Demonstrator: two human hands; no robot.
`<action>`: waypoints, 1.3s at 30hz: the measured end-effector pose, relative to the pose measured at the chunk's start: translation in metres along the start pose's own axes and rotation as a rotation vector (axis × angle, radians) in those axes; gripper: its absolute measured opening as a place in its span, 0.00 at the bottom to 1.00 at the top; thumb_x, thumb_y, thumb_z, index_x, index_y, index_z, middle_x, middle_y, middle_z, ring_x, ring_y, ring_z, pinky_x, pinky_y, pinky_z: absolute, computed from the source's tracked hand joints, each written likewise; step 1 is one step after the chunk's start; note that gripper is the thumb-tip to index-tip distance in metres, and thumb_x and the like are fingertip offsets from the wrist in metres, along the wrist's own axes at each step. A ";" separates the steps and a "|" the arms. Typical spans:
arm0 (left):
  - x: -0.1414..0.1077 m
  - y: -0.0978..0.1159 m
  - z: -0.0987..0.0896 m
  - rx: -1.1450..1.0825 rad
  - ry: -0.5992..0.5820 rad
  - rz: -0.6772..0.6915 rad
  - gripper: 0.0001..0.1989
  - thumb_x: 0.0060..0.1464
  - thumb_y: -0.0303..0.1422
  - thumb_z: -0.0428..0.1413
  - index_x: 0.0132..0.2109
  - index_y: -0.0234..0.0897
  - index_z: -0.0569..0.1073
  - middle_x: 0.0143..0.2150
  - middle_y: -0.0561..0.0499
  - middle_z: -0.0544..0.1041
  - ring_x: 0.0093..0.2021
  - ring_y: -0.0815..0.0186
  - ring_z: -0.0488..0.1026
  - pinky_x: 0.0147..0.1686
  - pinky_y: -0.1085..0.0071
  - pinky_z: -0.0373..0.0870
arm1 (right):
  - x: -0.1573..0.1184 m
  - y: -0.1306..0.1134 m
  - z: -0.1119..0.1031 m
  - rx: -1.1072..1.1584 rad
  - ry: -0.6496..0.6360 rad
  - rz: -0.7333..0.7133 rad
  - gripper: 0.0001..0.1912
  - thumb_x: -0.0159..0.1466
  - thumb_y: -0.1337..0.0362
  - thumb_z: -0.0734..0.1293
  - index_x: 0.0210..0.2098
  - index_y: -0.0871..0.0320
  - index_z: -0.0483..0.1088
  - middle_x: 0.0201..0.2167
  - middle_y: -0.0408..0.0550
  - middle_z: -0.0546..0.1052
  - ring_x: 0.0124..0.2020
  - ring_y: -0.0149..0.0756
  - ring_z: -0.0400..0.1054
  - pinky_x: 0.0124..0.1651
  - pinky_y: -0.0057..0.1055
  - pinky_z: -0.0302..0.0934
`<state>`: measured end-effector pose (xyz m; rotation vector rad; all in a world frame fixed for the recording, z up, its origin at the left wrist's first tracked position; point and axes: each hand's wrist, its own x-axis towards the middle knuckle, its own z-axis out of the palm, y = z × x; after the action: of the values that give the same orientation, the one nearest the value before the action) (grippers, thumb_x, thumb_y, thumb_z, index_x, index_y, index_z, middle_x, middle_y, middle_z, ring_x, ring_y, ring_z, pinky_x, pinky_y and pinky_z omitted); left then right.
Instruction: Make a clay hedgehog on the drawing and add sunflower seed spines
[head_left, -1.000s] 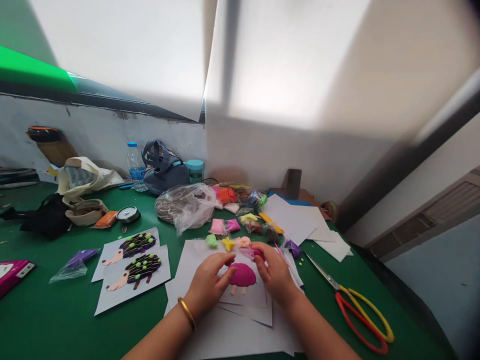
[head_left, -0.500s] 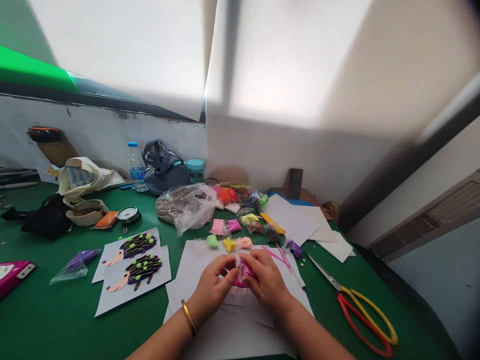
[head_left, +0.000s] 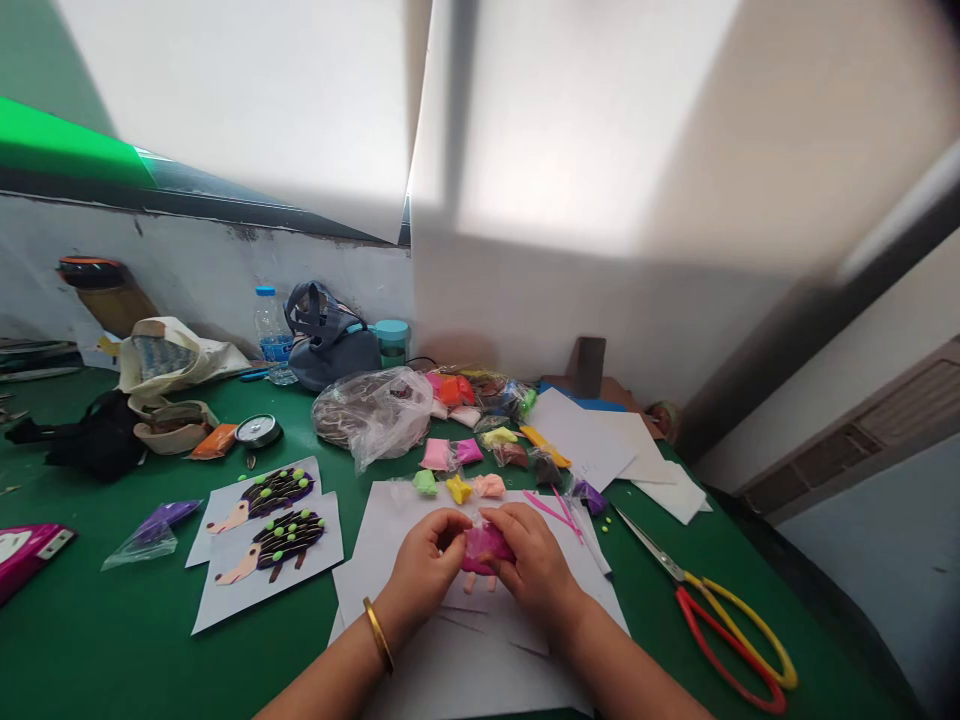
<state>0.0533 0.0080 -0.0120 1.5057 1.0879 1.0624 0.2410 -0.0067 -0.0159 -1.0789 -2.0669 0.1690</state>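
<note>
Between my two hands is a bright pink clay packet (head_left: 487,545) in clear wrap. My left hand (head_left: 431,560) pinches its left side, a gold bangle on the wrist. Closed round its right side is my right hand (head_left: 536,565). Both are held over white paper sheets (head_left: 405,640), where two small peach strips (head_left: 480,582) show just below the packet. Beyond the fingers lie green (head_left: 424,482), yellow (head_left: 458,489) and peach (head_left: 490,486) clay lumps. Thin pink strips (head_left: 551,508) rest right of them.
Scissors (head_left: 697,590) with red and yellow handles lie at the right. Two hedgehog pictures (head_left: 262,590) are on the left, near a purple clay packet (head_left: 157,525). A plastic bag (head_left: 375,410), more clay packets, a blue bag (head_left: 330,345) and a bottle (head_left: 274,340) stand further back.
The pink packet has turned between my fingers and now shows a broader side toward the left. My left fingers have shifted slightly.
</note>
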 end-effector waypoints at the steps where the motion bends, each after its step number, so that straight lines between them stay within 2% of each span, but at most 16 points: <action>1: 0.000 0.000 0.000 0.029 0.012 0.006 0.08 0.51 0.35 0.55 0.36 0.37 0.74 0.33 0.50 0.77 0.34 0.63 0.74 0.36 0.67 0.72 | 0.000 -0.001 -0.001 -0.003 0.004 0.002 0.20 0.69 0.52 0.61 0.56 0.54 0.67 0.45 0.55 0.74 0.46 0.46 0.68 0.48 0.44 0.65; 7: -0.002 0.002 0.002 -0.010 -0.030 -0.025 0.06 0.52 0.34 0.54 0.35 0.37 0.73 0.31 0.52 0.76 0.32 0.64 0.74 0.33 0.69 0.71 | 0.004 -0.009 -0.006 -0.015 0.004 0.021 0.13 0.70 0.57 0.59 0.46 0.55 0.71 0.37 0.50 0.74 0.39 0.42 0.67 0.42 0.38 0.61; 11: -0.004 0.005 0.005 -0.082 -0.045 -0.050 0.06 0.50 0.35 0.56 0.33 0.37 0.72 0.29 0.53 0.75 0.29 0.66 0.73 0.30 0.71 0.69 | 0.005 -0.010 -0.007 -0.088 -0.017 -0.002 0.12 0.71 0.61 0.58 0.41 0.56 0.72 0.35 0.49 0.74 0.37 0.39 0.65 0.40 0.36 0.58; 14: -0.006 0.007 0.008 -0.142 -0.111 -0.087 0.06 0.52 0.35 0.56 0.34 0.37 0.71 0.26 0.55 0.73 0.23 0.68 0.71 0.26 0.72 0.67 | 0.004 -0.009 -0.005 -0.089 -0.037 -0.017 0.13 0.71 0.63 0.57 0.38 0.56 0.72 0.35 0.48 0.74 0.36 0.38 0.64 0.40 0.36 0.57; 16: -0.007 0.008 0.008 -0.155 -0.124 -0.091 0.06 0.52 0.35 0.56 0.34 0.37 0.71 0.25 0.56 0.73 0.22 0.69 0.70 0.25 0.72 0.66 | 0.004 -0.008 -0.004 -0.042 -0.040 -0.001 0.14 0.71 0.62 0.56 0.38 0.56 0.72 0.36 0.49 0.74 0.37 0.38 0.65 0.41 0.36 0.57; 18: -0.005 0.007 0.006 -0.130 -0.079 -0.065 0.06 0.52 0.34 0.56 0.33 0.37 0.72 0.27 0.54 0.74 0.26 0.68 0.72 0.28 0.72 0.68 | 0.004 -0.007 -0.004 0.028 -0.048 0.026 0.15 0.72 0.59 0.55 0.41 0.56 0.72 0.37 0.49 0.74 0.39 0.39 0.65 0.43 0.36 0.59; 22: 0.000 0.003 -0.001 -0.119 -0.007 -0.055 0.06 0.52 0.34 0.57 0.34 0.36 0.74 0.30 0.53 0.75 0.31 0.66 0.72 0.31 0.72 0.70 | 0.005 -0.005 -0.004 0.119 -0.066 0.043 0.22 0.71 0.48 0.55 0.50 0.55 0.70 0.41 0.52 0.74 0.42 0.42 0.67 0.45 0.37 0.62; 25: 0.001 0.000 -0.002 -0.105 0.003 -0.049 0.06 0.52 0.34 0.56 0.34 0.36 0.74 0.30 0.53 0.75 0.30 0.67 0.71 0.31 0.72 0.69 | 0.005 -0.005 -0.005 0.138 -0.059 0.041 0.30 0.68 0.40 0.52 0.50 0.55 0.70 0.41 0.52 0.74 0.41 0.43 0.67 0.45 0.39 0.62; 27: 0.000 0.001 -0.001 -0.072 0.010 -0.031 0.06 0.53 0.34 0.56 0.33 0.36 0.74 0.30 0.53 0.75 0.30 0.67 0.71 0.31 0.72 0.69 | 0.005 -0.007 -0.006 0.158 -0.066 0.053 0.30 0.70 0.41 0.49 0.48 0.55 0.71 0.40 0.52 0.73 0.42 0.43 0.66 0.46 0.40 0.61; 30: -0.002 0.004 0.002 -0.053 0.004 -0.006 0.06 0.53 0.34 0.55 0.34 0.36 0.73 0.30 0.53 0.74 0.30 0.66 0.71 0.30 0.72 0.69 | 0.005 -0.008 -0.007 0.167 -0.078 0.077 0.25 0.73 0.49 0.48 0.46 0.54 0.71 0.40 0.51 0.72 0.43 0.42 0.66 0.48 0.40 0.60; 34: -0.008 0.006 0.005 0.056 -0.002 0.096 0.06 0.56 0.33 0.53 0.35 0.37 0.73 0.30 0.52 0.74 0.31 0.66 0.72 0.32 0.71 0.69 | 0.004 -0.008 -0.006 0.113 -0.098 0.071 0.18 0.72 0.55 0.53 0.45 0.54 0.71 0.40 0.50 0.71 0.43 0.42 0.65 0.48 0.40 0.59; 39: -0.015 0.003 0.006 0.360 -0.030 0.368 0.06 0.57 0.27 0.51 0.36 0.38 0.73 0.32 0.51 0.74 0.33 0.65 0.71 0.36 0.68 0.68 | 0.003 -0.010 0.000 0.022 -0.133 0.053 0.15 0.71 0.60 0.55 0.45 0.55 0.71 0.38 0.50 0.71 0.40 0.42 0.64 0.45 0.40 0.59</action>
<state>0.0558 -0.0083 -0.0119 2.0622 1.0429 1.1243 0.2333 -0.0106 -0.0094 -1.1360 -2.1502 0.2972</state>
